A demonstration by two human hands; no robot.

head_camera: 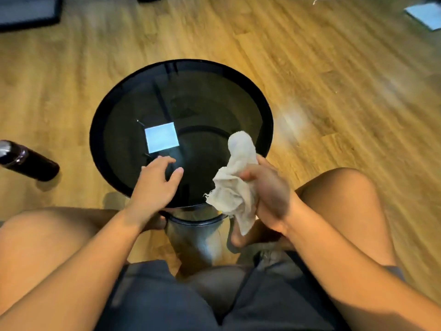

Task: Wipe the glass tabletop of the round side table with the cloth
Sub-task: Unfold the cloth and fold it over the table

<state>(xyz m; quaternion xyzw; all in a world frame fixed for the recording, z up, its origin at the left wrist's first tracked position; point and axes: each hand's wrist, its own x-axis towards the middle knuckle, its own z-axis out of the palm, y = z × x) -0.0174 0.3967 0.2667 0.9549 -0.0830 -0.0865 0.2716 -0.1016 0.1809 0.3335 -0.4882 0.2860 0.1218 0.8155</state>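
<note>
The round side table (100, 130) has a dark glass top with a black rim and stands on the wood floor between my knees. A bright square reflection shows on the glass. My right hand (269, 194) grips a crumpled off-white cloth (235, 182) at the table's near right edge; the cloth's upper end sticks up over the glass and its lower end hangs past the rim. My left hand (156, 182) hovers or rests over the near left part of the glass, fingers spread, holding nothing.
A dark bottle (28, 161) lies on the floor left of the table. A black frame (28, 13) sits at the far left and a pale blue sheet (424, 14) at the far right. My bare knees flank the table's base (193, 232).
</note>
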